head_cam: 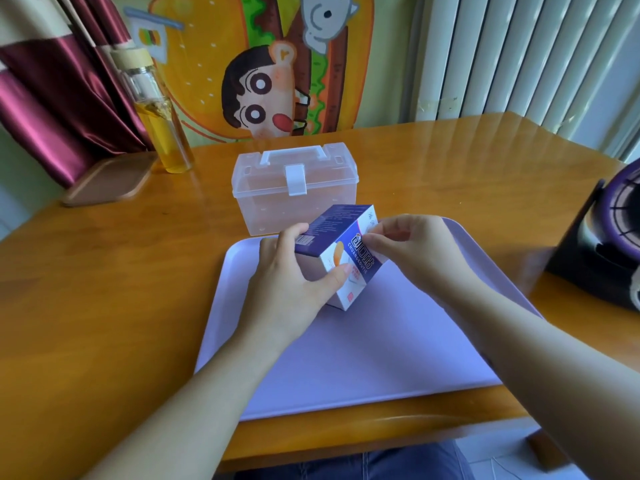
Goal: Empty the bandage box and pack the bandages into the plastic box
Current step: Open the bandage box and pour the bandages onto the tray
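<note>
Left hand point(294, 282) comes in over the lilac tray point(346, 358), fingers wrapped round the left end of the bandage box point(341, 251), thumb pressed along its front face. Just beyond the tray's far edge stands the plastic box point(294, 188), lid latched. The bandage box tilts over the tray's far half. Right hand point(412, 251) arches in, fingertips pinching the box's right end.

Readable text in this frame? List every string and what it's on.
"CHUANGKOUTIE": white front face of the bandage box, gripped by the left hand and right hand.
Stylised logo characters beside it: not legible.
Purple-face fine print, barcode digits, end-flap handwriting, small red mark: too small or blurred.
Plastic box, bottle: no text visible.
</note>
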### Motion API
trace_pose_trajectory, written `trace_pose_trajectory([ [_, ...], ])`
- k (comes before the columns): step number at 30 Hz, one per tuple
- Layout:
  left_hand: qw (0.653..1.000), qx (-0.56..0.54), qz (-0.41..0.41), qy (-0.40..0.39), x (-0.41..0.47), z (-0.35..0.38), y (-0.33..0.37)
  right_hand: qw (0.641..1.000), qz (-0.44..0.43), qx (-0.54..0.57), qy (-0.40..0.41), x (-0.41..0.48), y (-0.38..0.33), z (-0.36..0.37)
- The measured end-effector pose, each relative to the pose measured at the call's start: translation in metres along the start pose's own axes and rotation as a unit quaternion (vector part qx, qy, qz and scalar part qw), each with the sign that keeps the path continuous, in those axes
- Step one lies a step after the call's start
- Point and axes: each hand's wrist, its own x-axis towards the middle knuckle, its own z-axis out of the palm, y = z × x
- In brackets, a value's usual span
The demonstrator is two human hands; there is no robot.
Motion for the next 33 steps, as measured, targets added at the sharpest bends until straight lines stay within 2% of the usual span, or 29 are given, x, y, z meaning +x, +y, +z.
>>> trace_pose_trajectory([
  [6,0.999,0.028,0.014,0.011,0.001,0.002,0.005,0.999,-0.019,-0.03,0.004,0.002,-0.001,0.002],
  [11,1.0,0.023,0.006,-0.002,0.006,-0.008,0.005,0.998,-0.035,-0.035,-0.024,0.0,0.0,-0.001],
  [16,0.994,-0.089,-0.054,-0.043,0.022,-0.026,-0.005,0.999,-0.014,0.0,-0.049,0.001,0.005,-0.005],
  [21,0.973,-0.192,-0.115,-0.062,0.022,-0.026,-0.015,0.99,0.019,0.119,-0.067,0.003,0.007,-0.006],
  [28,0.94,-0.295,-0.139,-0.101,0.016,-0.022,-0.011,0.96,0.086,0.258,-0.069,-0.001,0.006,-0.007],
  [31,0.933,-0.31,-0.149,-0.105,0.015,-0.02,-0.009,0.959,0.082,0.262,-0.073,-0.004,0.004,-0.009],
  [33,0.932,-0.315,-0.145,-0.103,0.015,-0.019,-0.007,0.969,0.062,0.224,-0.086,-0.009,0.004,-0.01],
])
